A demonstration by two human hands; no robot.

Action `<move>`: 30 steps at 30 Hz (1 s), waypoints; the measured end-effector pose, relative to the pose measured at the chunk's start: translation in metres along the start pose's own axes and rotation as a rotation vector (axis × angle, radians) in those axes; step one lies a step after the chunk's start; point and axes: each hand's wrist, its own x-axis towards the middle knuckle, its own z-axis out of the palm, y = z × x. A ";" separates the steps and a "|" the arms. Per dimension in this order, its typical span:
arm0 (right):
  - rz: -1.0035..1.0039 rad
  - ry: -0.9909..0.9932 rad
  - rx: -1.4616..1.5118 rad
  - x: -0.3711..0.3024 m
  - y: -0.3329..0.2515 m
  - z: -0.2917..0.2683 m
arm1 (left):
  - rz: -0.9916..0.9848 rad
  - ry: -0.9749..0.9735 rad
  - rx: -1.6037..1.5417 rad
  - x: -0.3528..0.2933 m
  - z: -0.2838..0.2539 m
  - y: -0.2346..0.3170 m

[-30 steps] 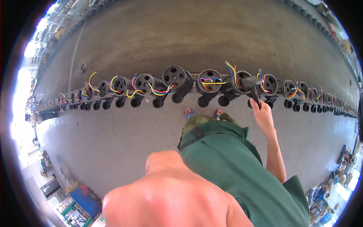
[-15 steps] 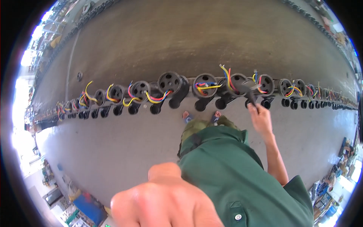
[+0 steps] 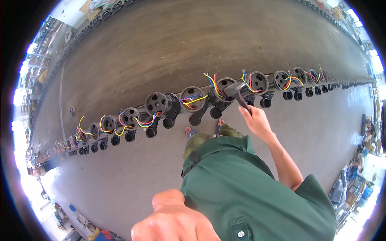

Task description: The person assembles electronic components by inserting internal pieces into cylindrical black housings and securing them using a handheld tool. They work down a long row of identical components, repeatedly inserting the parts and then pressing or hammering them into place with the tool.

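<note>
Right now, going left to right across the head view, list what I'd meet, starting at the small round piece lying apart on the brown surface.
Small round piece on the brown surface → left hand → hammer → right hand on its handle → blue item near the right rim.

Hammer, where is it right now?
In the head view, right of centre in the upper half, the hammer is in the right hand, its head overlapping a round black housing.
</note>
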 end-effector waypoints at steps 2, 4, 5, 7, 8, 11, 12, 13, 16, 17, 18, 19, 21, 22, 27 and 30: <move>-0.028 0.011 0.046 0.003 0.003 0.010 | -0.061 -0.067 -0.020 0.005 -0.002 0.006; 0.028 -0.029 0.141 0.002 0.002 0.014 | -0.082 -0.056 -0.008 0.004 0.000 0.007; 0.030 -0.016 0.142 0.006 0.000 0.009 | -0.095 -0.057 -0.009 0.004 -0.001 0.006; 0.066 -0.033 0.156 0.002 -0.011 -0.004 | -0.116 -0.031 -0.014 0.004 0.001 0.002; 0.063 -0.035 0.149 -0.001 -0.018 -0.010 | -0.117 -0.010 -0.011 0.004 0.004 0.000; -0.017 -0.001 0.222 -0.013 -0.024 -0.014 | -0.012 0.135 0.033 0.003 0.010 -0.013; -0.045 0.017 0.259 -0.016 -0.025 -0.014 | 0.079 0.208 0.067 0.000 0.007 -0.023; -0.042 0.009 0.202 -0.014 -0.019 -0.009 | 0.174 0.275 0.094 -0.004 0.002 -0.032; 0.032 -0.021 -0.046 0.003 0.000 0.003 | -0.432 0.224 0.641 -0.028 -0.051 -0.033; 0.059 -0.031 -0.021 0.006 0.001 0.000 | -0.618 0.334 0.702 -0.052 -0.073 -0.052; 0.016 -0.028 -0.012 0.010 -0.003 -0.007 | -0.953 0.500 0.829 -0.076 -0.089 -0.067; 0.025 -0.077 0.033 0.011 -0.014 -0.015 | -1.153 0.563 0.996 -0.102 -0.111 -0.082; 0.020 -0.123 0.060 0.008 -0.030 -0.032 | -1.111 0.598 1.208 -0.139 -0.139 -0.099; 0.020 -0.114 0.040 0.006 -0.031 -0.039 | -1.043 0.549 1.343 -0.137 -0.141 -0.106; -0.063 0.012 0.193 -0.014 -0.030 -0.077 | -0.641 -0.003 1.915 -0.093 -0.160 -0.114; -0.024 0.110 0.192 -0.024 -0.033 -0.100 | -0.683 -0.218 2.156 -0.068 -0.180 -0.126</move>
